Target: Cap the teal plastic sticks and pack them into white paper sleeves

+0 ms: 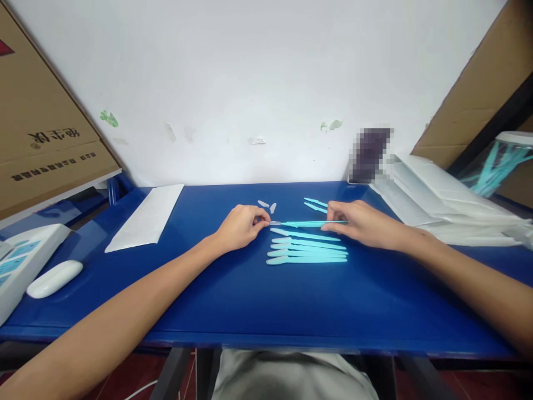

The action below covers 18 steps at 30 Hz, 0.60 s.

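Note:
My right hand pinches the handle end of a turquoise eyebrow razor, held level above the table. At its other end, my left hand has thumb and fingertips closed on a clear blade cap at the razor's head. Below lie several more turquoise razors in a row, heads to the left, with pale caps over the blades. Two loose clear caps rest behind my left hand. Beyond my right fingers are two other razors, partly covered by that hand.
The blue table meets a white wall. At left are a white sheet, a white computer mouse and a white device. White packets are stacked at right, beside a clear container of turquoise razors. Cardboard stands on both sides.

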Each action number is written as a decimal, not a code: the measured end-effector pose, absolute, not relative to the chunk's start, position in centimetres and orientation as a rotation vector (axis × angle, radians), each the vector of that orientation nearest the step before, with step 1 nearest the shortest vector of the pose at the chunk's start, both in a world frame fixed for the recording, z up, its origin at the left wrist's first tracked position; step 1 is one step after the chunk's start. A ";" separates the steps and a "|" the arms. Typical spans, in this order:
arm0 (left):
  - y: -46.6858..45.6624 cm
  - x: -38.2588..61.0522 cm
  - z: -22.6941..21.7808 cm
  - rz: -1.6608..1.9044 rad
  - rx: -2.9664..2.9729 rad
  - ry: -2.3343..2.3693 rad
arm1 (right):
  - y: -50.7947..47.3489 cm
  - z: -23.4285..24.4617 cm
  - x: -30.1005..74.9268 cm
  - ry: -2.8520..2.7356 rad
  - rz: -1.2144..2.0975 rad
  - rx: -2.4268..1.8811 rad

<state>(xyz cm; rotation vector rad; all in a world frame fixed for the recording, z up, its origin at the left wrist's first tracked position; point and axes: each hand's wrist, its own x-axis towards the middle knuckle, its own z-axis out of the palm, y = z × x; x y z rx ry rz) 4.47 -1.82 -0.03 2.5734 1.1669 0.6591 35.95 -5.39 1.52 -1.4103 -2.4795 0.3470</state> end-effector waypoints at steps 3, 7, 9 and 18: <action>-1.8 4.4 -0.1 0.660 2.569 1.167 | -5.3 1.4 36.1 -2.471 0.355 -1.401; -1.8 4.4 -0.2 0.667 2.567 1.163 | -5.2 1.4 36.1 -2.451 0.362 -1.385; -1.7 4.4 -0.2 0.671 2.566 1.159 | -5.2 1.4 36.1 -2.441 0.367 -1.377; -1.6 4.4 -0.3 0.700 2.533 1.171 | -5.2 1.6 36.1 -2.408 0.432 -1.354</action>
